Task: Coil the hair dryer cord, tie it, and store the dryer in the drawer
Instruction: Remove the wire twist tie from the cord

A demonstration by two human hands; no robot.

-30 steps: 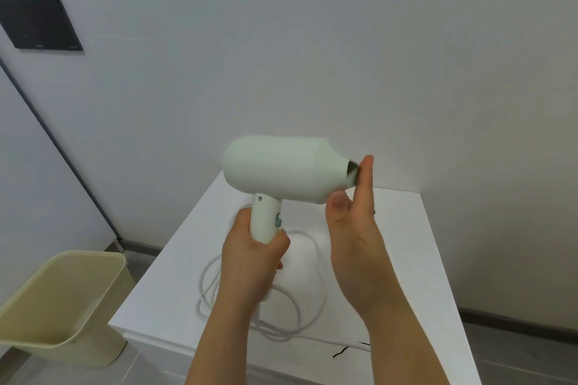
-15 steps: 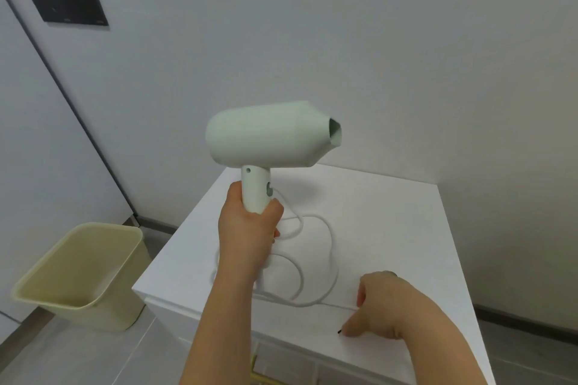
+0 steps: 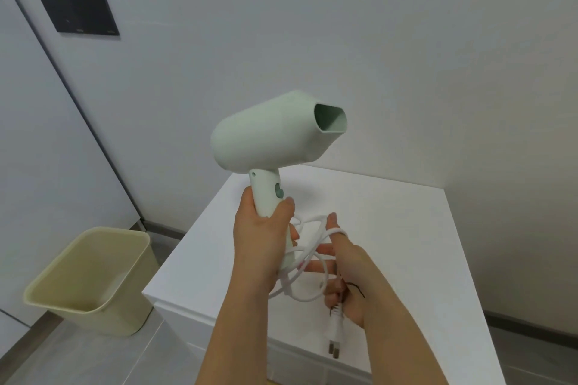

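The left hand point(image 3: 266, 234) is raised, fingers wrapped around the handle of the mint hair dryer point(image 3: 275, 131), nozzle pointing right. The right hand point(image 3: 347, 275) holds loops of white cord point(image 3: 308, 262), with the plug point(image 3: 334, 333) hanging below, above the white cabinet top point(image 3: 406, 244). A beige bin point(image 3: 90, 278) stands on the floor left.

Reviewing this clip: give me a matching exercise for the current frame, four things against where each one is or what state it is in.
Things:
1. hair dryer
2. cord
3. plug
4. bin

States:
A. on the floor left of the white cabinet
B. looped over the right hand
C. hanging below the right hand, prongs down
D. held up by its handle in the left hand

Pairs: 1-D, 2-B, 3-C, 4-A
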